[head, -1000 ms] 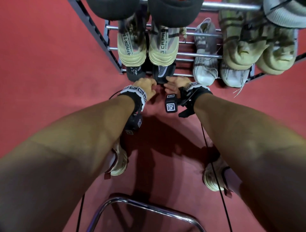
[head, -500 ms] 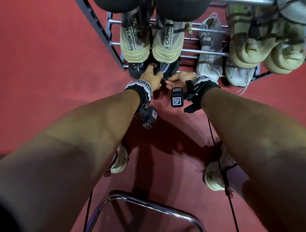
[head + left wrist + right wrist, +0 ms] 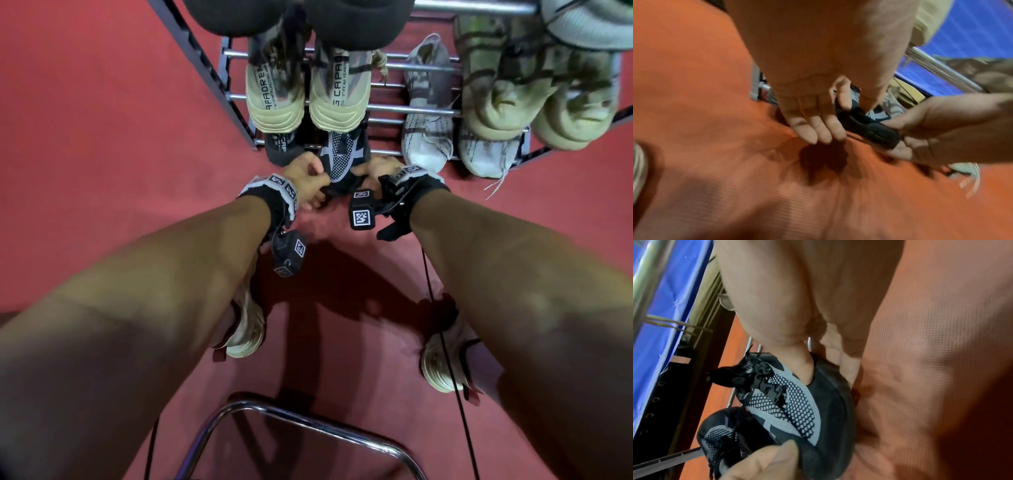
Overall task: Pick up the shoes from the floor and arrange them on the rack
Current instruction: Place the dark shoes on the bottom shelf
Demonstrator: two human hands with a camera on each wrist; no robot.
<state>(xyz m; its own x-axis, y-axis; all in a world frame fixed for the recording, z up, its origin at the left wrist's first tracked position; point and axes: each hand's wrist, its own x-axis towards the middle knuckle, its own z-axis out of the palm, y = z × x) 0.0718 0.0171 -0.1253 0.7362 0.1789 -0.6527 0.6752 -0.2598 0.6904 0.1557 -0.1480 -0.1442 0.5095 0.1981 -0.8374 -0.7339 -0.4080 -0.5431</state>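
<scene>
A black shoe with grey mesh (image 3: 342, 161) juts out of the rack's lowest shelf (image 3: 424, 152), held between both hands. My left hand (image 3: 317, 180) pinches its near edge between thumb and index finger, the other three fingers (image 3: 813, 128) straight over the floor. My right hand (image 3: 368, 171) grips the shoe (image 3: 797, 402) with the thumb inside the collar and the fingers beneath the sole. Its mate (image 3: 282, 147) lies on the same shelf just left, partly hidden under beige shoes.
Beige sneakers (image 3: 339, 99) fill the shelf above. A white knit pair (image 3: 428, 137) sits to the right, with bulky tan shoes (image 3: 496, 102) above it. My own feet (image 3: 246, 329) stand on the red floor (image 3: 102, 137). A chrome tube frame (image 3: 308, 421) lies behind them.
Both hands reached in to the dark pair on the lowest shelf. The right dark shoe now sticks out further toward me, gripped from both sides.
</scene>
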